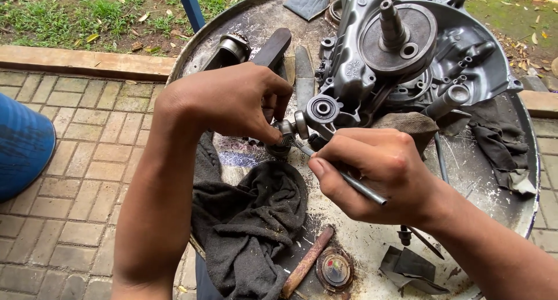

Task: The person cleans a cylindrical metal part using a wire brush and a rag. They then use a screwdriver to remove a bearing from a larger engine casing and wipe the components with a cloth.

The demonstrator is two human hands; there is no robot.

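Note:
A grey metal engine casing [401, 50] with an upright shaft lies on a round metal drum top [476, 178]. My left hand [232, 99] pinches a small metal bearing-like part [285, 131] at the casing's near lug. A thin metal rod [354, 184] sits in my right hand [378, 172], held like a pen. Its tip points at that small part.
A dark grey rag [250, 224] hangs over the drum's near edge. A rusty rod [307, 262] and a round cap [335, 269] lie near the front. Another dirty rag [500, 143] is at right. A blue barrel [20, 143] stands left on brick paving.

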